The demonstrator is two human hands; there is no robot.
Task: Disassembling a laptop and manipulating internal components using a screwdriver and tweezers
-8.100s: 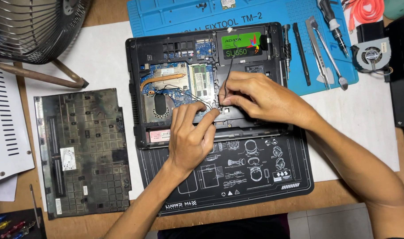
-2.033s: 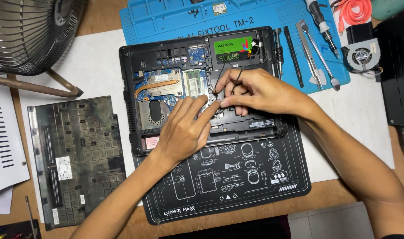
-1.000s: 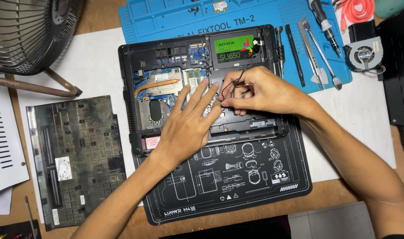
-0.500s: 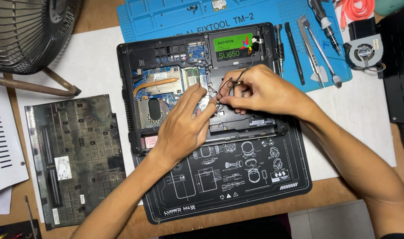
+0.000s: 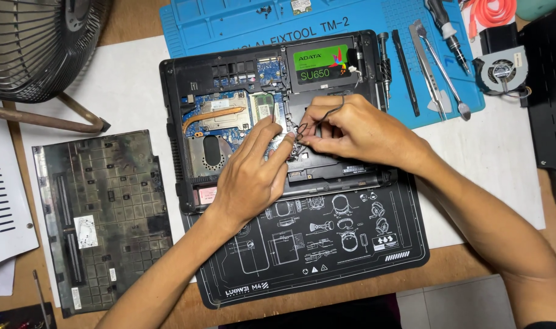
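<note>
We're looking down on an opened laptop base [image 5: 186, 122] lying across a black work mat [image 5: 327, 244] printed with white line drawings. In its upper right bay sits a flat rectangular drive [image 5: 320, 66] with a green and black label, long side running left to right. A small pale sticker [image 5: 207, 195] sits near the base's lower left corner. Left of it lies the removed bottom cover [image 5: 101, 219], dusty, with white stickers, long axis top to bottom. Behind is a blue repair mat [image 5: 229, 24] with white lettering along its near edge, carrying pry tools [image 5: 433, 73] that point away from us.

Our left hand [image 5: 250, 176] rests on the board, fingers stretched up and right. Our right hand [image 5: 357, 131] has its fingertips pinched on a thin black wire [image 5: 327, 114], which loops up over the knuckles; its lower end sits mid-chassis, right where the two hands meet.

Against half a second ago, we've barely shifted: the left fingers sit a touch closer to the pinch, and the wire stays gripped.
</note>
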